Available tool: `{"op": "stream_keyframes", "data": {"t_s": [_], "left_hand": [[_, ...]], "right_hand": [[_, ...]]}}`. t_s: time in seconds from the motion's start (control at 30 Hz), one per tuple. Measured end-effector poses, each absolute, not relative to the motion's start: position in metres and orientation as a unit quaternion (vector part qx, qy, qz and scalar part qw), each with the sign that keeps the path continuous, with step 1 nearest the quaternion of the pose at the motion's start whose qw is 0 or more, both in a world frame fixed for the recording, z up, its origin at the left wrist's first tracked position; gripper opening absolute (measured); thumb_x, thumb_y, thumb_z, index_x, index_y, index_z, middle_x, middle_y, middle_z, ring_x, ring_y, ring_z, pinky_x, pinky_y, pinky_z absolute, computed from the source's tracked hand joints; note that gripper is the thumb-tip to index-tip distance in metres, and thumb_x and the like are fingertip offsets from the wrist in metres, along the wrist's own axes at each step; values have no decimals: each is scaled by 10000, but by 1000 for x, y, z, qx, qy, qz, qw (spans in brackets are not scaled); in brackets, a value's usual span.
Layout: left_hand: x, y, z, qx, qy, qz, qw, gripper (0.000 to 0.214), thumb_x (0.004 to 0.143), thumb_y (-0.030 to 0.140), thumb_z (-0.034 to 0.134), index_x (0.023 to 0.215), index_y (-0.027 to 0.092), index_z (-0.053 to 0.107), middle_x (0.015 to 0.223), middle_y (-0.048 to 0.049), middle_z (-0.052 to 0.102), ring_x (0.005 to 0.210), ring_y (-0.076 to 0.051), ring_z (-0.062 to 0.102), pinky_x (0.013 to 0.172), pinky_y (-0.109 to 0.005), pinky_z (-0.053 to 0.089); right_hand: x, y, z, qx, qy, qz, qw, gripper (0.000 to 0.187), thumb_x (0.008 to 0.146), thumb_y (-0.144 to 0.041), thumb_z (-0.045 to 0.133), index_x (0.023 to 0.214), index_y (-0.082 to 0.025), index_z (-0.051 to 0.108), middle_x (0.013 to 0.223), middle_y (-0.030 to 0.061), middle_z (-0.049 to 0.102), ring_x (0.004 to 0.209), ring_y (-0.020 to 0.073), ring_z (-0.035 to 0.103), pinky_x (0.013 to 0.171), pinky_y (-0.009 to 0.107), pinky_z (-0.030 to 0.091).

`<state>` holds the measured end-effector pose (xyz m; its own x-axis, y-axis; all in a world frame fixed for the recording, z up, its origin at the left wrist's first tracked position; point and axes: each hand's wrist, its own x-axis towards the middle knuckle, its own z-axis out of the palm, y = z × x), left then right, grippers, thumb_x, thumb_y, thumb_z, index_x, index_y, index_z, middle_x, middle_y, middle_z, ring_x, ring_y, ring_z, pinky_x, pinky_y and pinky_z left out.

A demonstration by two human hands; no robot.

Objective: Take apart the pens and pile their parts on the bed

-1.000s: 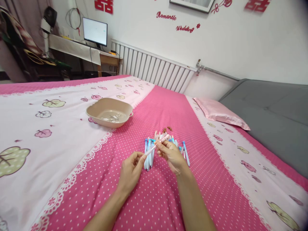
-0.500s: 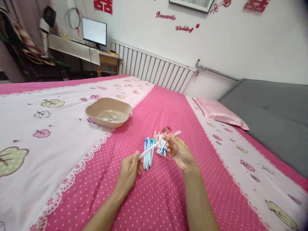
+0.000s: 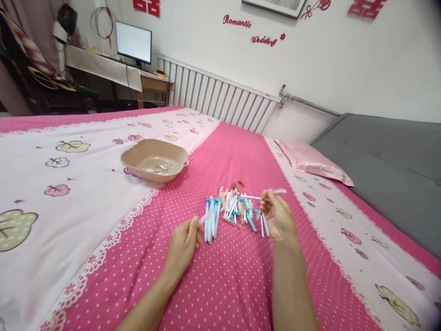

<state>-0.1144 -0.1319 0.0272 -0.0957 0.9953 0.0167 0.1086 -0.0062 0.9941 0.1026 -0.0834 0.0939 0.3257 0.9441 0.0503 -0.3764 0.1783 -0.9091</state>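
My left hand [image 3: 186, 239] pinches a pale pink pen barrel [image 3: 206, 218] that points up and to the right. In my right hand [image 3: 278, 214] is the pink upper part of a pen [image 3: 279, 191], and a thin white refill [image 3: 251, 197] sticks out of it to the left, apart from the barrel. Between the hands lies a loose pile of pen parts [image 3: 232, 206], pink, white and blue. Several light blue pens [image 3: 212, 220] lie side by side just beyond my left fingers. A blue barrel and a white stick [image 3: 262, 226] rest beside my right hand.
A beige plastic basin [image 3: 155, 158] holding small white pieces stands at the left on the pink bedspread [image 3: 237, 142]. Small brown pieces [image 3: 240, 184] lie behind the pile. A pink pillow [image 3: 312, 161] and a grey headboard [image 3: 386, 170] are at the right.
My right hand has moved right, drawing the white refill out and away from the pink barrel. My left hand stays nearly in place. More of the pile now shows between them.
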Motion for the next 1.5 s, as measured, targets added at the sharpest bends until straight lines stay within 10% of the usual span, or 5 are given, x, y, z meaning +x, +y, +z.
{"op": "stream_keyframes", "data": {"t_s": [0.3, 0.57, 1.17, 1.37, 1.5], "left_hand": [[-115, -131, 27, 517, 552, 498, 423, 428, 816, 528, 369, 736, 152, 558, 506, 18, 538, 436, -119, 488, 468, -225, 353], [-115, -131, 27, 510, 537, 506, 442, 409, 783, 538, 431, 748, 149, 551, 518, 23, 532, 438, -119, 491, 454, -220, 354], [-112, -132, 33, 551, 526, 487, 428, 349, 722, 491, 547, 764, 149, 600, 597, -11, 603, 515, -122, 508, 499, -212, 360], [-112, -132, 29, 604, 604, 418, 309, 375, 731, 491, 520, 890, 163, 609, 727, -48, 638, 612, -172, 556, 565, -256, 374], [-108, -131, 26, 656, 662, 280, 229, 363, 721, 442, 531, 969, 188, 604, 874, -67, 636, 756, -220, 586, 615, -275, 371]], "right_hand": [[96, -66, 64, -504, -353, 498, 611, 307, 549, -396, 743, 625, -171, 549, 600, -23, 548, 495, 77, 509, 429, 186, 422], [102, -77, 75, -568, -433, 506, 482, 293, 637, -393, 684, 781, -155, 593, 658, -1, 607, 372, 42, 475, 287, 135, 182], [17, -94, 63, -449, -526, 625, 362, 384, 618, -501, 665, 657, -135, 554, 528, -29, 511, 437, 58, 451, 440, 193, 371], [83, -75, 65, -627, -512, 400, 429, 346, 729, -526, 514, 663, -187, 521, 519, -17, 522, 420, 101, 444, 428, 226, 329], [124, -65, 57, -810, -525, 127, 227, 311, 801, -399, 428, 763, -149, 609, 780, 131, 640, 729, 216, 590, 586, 280, 376]]}}
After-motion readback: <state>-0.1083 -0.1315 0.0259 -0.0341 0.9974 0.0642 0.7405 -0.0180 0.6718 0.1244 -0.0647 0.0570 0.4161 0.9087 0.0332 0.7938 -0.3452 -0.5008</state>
